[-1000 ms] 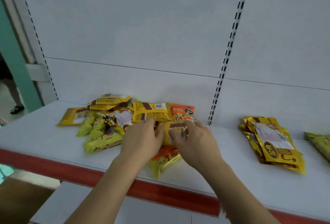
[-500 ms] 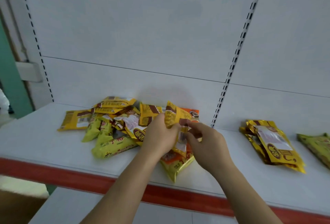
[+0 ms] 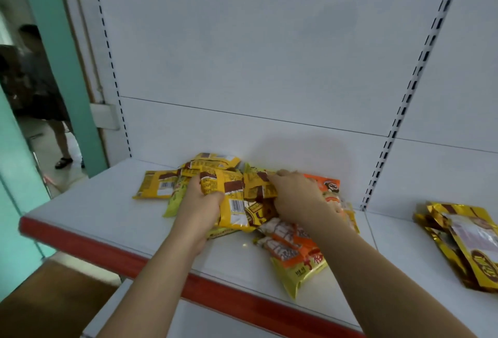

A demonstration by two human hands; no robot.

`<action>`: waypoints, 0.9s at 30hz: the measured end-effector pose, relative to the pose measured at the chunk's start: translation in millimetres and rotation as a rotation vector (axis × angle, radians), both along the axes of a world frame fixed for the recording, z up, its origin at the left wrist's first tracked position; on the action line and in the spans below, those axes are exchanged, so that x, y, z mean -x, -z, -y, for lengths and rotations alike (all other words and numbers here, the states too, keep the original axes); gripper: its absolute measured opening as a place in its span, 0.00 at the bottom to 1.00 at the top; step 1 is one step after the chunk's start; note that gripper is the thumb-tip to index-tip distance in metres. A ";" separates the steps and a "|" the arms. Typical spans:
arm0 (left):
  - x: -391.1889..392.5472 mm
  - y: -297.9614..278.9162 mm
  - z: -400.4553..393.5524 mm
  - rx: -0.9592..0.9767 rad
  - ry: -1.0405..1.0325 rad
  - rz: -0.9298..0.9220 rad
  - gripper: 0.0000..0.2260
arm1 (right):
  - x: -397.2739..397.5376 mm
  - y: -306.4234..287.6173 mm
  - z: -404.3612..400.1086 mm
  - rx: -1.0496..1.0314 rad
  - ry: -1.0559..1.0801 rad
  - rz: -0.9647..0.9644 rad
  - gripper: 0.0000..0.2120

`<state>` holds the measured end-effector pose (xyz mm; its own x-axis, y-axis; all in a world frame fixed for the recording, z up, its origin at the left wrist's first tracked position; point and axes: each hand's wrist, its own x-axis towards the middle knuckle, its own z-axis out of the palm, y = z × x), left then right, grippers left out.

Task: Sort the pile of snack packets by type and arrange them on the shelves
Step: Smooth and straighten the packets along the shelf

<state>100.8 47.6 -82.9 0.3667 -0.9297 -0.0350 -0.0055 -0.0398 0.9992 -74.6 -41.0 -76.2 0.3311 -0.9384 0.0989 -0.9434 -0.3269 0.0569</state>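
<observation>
**While both hands are working the pile, the sort is only beginning**

While the left hand is curling its fingers round a bunch of yellow-and-brown packets, the right hand is pinching the top edge of another yellow-and-brown packet in the same heap. The mixed pile is lying on the white shelf, near its back panel, with two orange-and-yellow packets spilling toward the red front edge.

These packets are looking light, crinkly and slick, so a stack is likely to be sliding apart if squeezed loosely; gripping them by the sealed end seams, or clamping a squared stack across its middle, seems safest. Their contents may be crushing under a hard squeeze.

Counting is only partly possible: two orange-and-yellow packets are showing in front, one orange packet with a cartoon face is lying behind the right hand, and at least two lime-green packets are peeking out at left. How many yellow-and-brown ones there are, I cannot tell. Well apart to the right, a stack of gold packets is lying already separated.
</observation>
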 end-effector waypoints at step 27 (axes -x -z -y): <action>-168.6 5.3 59.2 0.035 0.214 -0.285 0.06 | -114.3 -5.1 3.8 0.162 -0.047 0.384 0.28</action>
